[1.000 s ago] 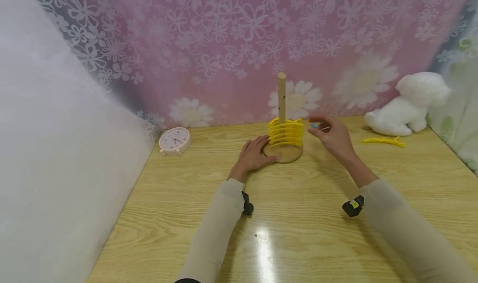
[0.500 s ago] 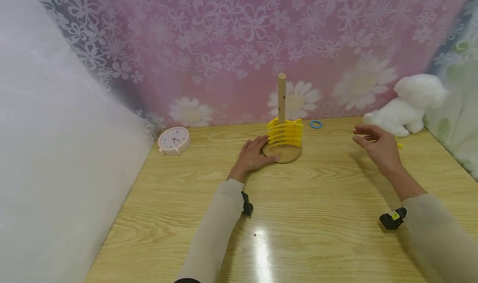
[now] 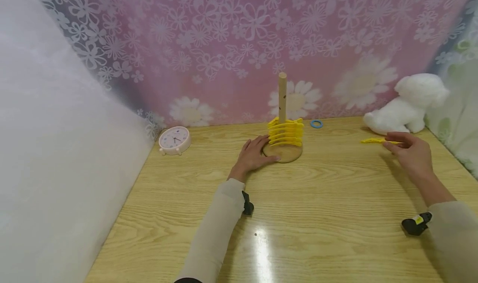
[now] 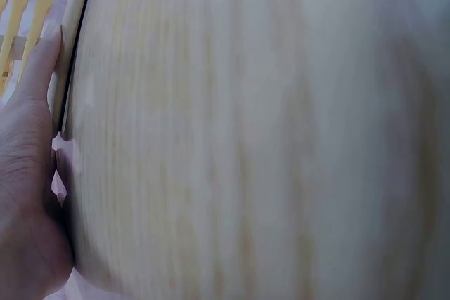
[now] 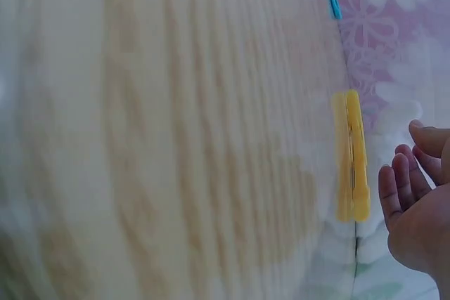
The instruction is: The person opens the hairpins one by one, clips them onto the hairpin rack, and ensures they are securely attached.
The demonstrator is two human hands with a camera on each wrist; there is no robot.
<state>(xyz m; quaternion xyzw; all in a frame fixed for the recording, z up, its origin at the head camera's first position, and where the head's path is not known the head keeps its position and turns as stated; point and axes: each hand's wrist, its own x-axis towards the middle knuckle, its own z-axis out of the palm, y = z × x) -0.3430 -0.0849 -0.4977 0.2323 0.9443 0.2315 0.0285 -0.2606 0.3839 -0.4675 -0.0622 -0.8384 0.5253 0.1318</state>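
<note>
A wooden stand (image 3: 282,153) with a round base and upright post carries several curved yellow plastic pieces (image 3: 285,133) stacked around the post. My left hand (image 3: 253,156) holds the base's left side, its thumb over the front rim; its fingertips are partly hidden. At the right, a long, thin yellow plastic piece (image 3: 371,140) lies on the table. My right hand (image 3: 412,156) is over its right end. In the right wrist view a gap shows between this yellow piece (image 5: 358,159) and the right hand (image 5: 422,187), whose fingers are loosely bent and hold nothing.
A blue ring (image 3: 316,124) lies at the table's back edge, right of the stand. A white plush animal (image 3: 408,104) sits at the back right. A pink alarm clock (image 3: 174,140) stands at the left. Behind the wooden table (image 3: 298,216) hangs a pink flowered cloth (image 3: 224,46).
My right hand has left the blue ring at the back edge and moved right to the loose yellow piece. The left hand has stayed at the stand's base.
</note>
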